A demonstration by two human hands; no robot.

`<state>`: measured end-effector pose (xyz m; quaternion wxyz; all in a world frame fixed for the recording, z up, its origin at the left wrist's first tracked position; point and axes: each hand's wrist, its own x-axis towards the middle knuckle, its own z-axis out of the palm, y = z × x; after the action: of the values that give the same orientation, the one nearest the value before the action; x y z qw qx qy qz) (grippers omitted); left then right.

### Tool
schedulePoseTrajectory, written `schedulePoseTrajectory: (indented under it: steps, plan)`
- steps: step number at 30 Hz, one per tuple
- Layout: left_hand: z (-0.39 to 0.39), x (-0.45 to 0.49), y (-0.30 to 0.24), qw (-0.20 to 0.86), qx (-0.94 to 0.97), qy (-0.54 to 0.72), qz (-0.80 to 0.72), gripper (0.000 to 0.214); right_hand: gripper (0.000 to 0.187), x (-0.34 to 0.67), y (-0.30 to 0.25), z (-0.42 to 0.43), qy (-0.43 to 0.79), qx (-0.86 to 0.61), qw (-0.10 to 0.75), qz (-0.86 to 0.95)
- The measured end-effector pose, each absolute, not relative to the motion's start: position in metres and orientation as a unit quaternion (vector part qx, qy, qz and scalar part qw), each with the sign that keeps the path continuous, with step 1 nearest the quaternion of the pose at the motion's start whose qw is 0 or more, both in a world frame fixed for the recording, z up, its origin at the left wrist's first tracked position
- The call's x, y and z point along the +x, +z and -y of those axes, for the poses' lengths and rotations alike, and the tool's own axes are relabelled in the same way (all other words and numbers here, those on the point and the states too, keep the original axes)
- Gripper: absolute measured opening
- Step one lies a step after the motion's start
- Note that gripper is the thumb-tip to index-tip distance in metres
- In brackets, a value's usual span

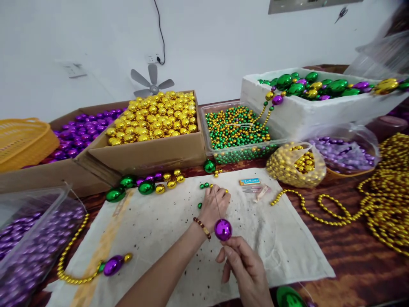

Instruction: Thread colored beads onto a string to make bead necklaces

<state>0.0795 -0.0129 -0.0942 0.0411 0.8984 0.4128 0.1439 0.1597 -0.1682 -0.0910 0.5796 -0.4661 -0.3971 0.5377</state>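
Note:
My right hand (245, 267) pinches just beneath a shiny purple ball bead (223, 230), thumb against forefinger. From the bead's top a thin needle or stiff thread (218, 204) slants up across my left hand (216, 207). That hand wears a beaded bracelet (202, 227) and reaches down with curled fingers among small gold and green beads; its fingertips are partly hidden. A few small green beads (204, 185) lie by its fingers. On the cloth at the left, a gold bead strand (72, 280) ends in a purple oval bead (113, 265) and a gold bead.
Larger beads (146, 187) line the back edge of the white cloth (153, 238). Behind stand a cardboard box (150, 155) of gold balls, a clear bin (243, 157) and a white foam box (277, 115). Small scissors (252, 189) lie right; gold strands (390, 200) are heaped beyond.

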Motion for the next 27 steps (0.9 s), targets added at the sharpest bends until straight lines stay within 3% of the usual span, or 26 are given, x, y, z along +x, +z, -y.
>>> schedulePoseTrajectory:
  steps: [3,6,9,12,18,27]
  plan:
    - [0.017,0.067,-0.080,0.152,0.841,0.234,-0.464,0.016,0.030,0.162,-0.092,0.168,0.537,-0.472,0.578,0.394]
    - [0.021,0.049,-0.067,0.343,0.717,0.355,-0.492,0.018,0.031,0.164,-0.095,0.168,0.534,-0.485,0.570,0.393]
    - [0.028,0.031,-0.055,0.554,0.542,0.435,-0.458,0.024,0.035,0.164,-0.098,0.170,0.528,-0.501,0.558,0.398]
    - [0.036,0.018,-0.044,0.679,0.407,0.484,-0.374,0.022,0.039,0.164,-0.101,0.172,0.525,-0.511,0.541,0.413]
    - [0.047,0.009,-0.034,0.766,0.273,0.501,-0.296,0.019,0.036,0.165,-0.103,0.175,0.521,-0.510,0.512,0.455]
    - [0.049,0.005,-0.037,0.766,0.247,0.511,-0.300,0.015,0.031,0.166,-0.100,0.176,0.520,-0.499,0.512,0.468]
